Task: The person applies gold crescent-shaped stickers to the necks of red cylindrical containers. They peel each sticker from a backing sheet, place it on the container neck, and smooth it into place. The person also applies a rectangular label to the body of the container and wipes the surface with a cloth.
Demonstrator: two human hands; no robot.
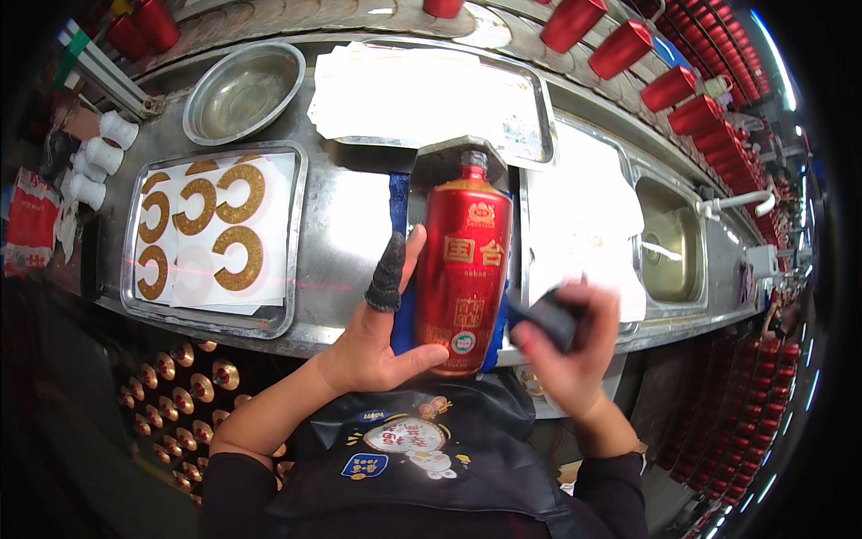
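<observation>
A glossy red bottle [465, 269] with gold characters and a dark neck lies neck-away on a blue cloth [401, 331], in front of my apron. My left hand [382, 337] lies along its left side, thumb across the lower part and fingers against the edge; one finger wears a black cover. Just right of the bottle, my right hand [575, 359] is closed around a dark, blurred, scraper-like object [549, 322]. Motion smears that hand, so the object's exact kind does not show. The bottle's neck end rests in a grey metal holder [456, 149].
On the left, a steel tray [294, 225] holds gold C-shaped decals on white sheets. Behind it stands a steel bowl [296, 85]. White sheets [404, 94] lie on a tray at the back, more [575, 211] at right. Beyond are a sink [669, 247] and faucet [741, 203].
</observation>
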